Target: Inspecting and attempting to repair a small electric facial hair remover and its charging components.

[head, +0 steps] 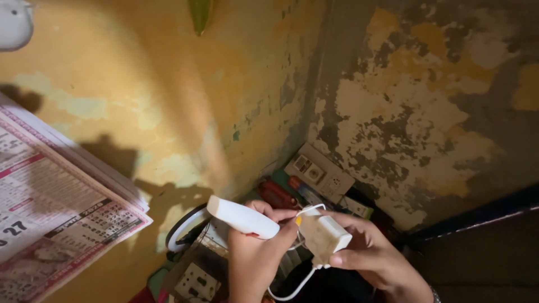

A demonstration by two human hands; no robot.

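Against a peeling yellow wall, the left hand is gripping a white wand-shaped device, long axis slanting up-left, while the right hand is pinching a white charger block just beside its lower end.

The smooth plastic handle-shaped device is plain white. The boxy plastic charger block just right of it is off-white, dulled with a brownish tinge, and its thin cord is white. Left of the device, the paper wall calendar is white with black numerals, red-pink bands and a mottled red lower border. Above the device, the plastered wall is ochre yellow with pale green patches; right of it the wall peels in grey, cream and orange blotches. The wall switchboard is dirty white.
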